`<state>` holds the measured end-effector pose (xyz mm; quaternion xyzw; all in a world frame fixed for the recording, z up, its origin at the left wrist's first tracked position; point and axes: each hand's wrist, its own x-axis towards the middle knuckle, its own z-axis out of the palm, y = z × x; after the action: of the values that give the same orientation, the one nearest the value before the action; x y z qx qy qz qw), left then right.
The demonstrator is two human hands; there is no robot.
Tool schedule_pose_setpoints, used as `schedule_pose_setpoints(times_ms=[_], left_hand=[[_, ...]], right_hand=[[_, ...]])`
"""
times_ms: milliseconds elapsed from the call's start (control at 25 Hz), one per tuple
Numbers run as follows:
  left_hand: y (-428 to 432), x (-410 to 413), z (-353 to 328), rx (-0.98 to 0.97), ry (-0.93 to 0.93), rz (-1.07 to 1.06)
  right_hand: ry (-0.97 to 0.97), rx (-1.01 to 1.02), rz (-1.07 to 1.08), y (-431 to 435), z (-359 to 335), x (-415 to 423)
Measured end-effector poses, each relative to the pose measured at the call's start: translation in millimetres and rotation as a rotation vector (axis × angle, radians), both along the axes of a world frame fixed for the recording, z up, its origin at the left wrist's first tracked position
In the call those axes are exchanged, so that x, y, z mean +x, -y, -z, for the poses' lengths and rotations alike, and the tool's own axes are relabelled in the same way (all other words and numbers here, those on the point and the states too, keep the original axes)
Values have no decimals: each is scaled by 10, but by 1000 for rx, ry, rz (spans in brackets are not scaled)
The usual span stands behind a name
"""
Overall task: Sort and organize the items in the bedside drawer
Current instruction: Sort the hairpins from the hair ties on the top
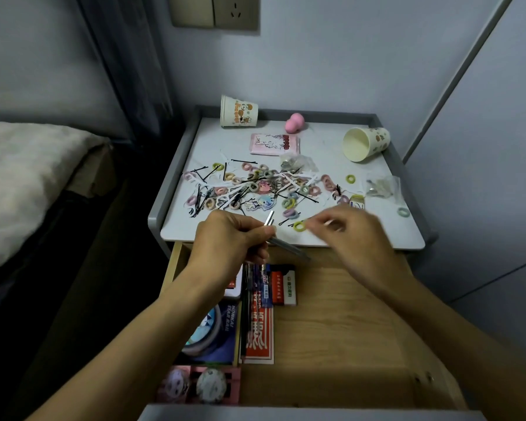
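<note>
**Entry: open pale-wood bedside drawer, sorting part done.**

Placed: a neat row is laid along the drawer's left side.
- pink slotted tray, two round badges in it
- dark-blue printed card
- red printed packet
- dark pens
- orange-and-white boxed erasers

The right half of the drawer floor is shown as bare wood.

Outstanding, all on the white grey-rimmed nightstand top:
- pastel fabric hair ties, heaped and tangled with black bobby pins and white strips
- a printed paper cup standing and a second cup tipped on its side
- pink egg-shaped sponge
- pink flat sachet
- clear plastic bags

Hands: they are held apart. The left hand is clamped round a slim grey pen with a silver clip, above the drawer's back edge. The right hand is blurred, its fingertips at a yellow-green hair tie. Whether that tie is pinched cannot be told.

Progress, as judged: the larger goods are housed. The small loose goods, the greater count, are not yet sorted.
</note>
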<state>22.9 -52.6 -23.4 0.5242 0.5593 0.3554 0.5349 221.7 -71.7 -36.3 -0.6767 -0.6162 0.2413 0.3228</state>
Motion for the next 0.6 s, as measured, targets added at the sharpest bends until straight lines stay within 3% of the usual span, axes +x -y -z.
schedule_pose_setpoints(times_ms=[80, 120, 240, 480, 600], left_hand=[[-10, -6, 18, 32, -45, -33], [-14, -5, 27, 32, -46, -36], [-31, 4, 44, 31, -47, -28], [-39, 14, 68, 26, -57, 4], [-38, -16, 103, 3, -112, 34]], right_hand=[[373, 56, 229, -227, 44, 248], [437, -6, 296, -314, 83, 346], [431, -145, 332, -472, 252, 480], [429, -35, 390, -342, 122, 521], [320, 97, 160, 40, 56, 474]])
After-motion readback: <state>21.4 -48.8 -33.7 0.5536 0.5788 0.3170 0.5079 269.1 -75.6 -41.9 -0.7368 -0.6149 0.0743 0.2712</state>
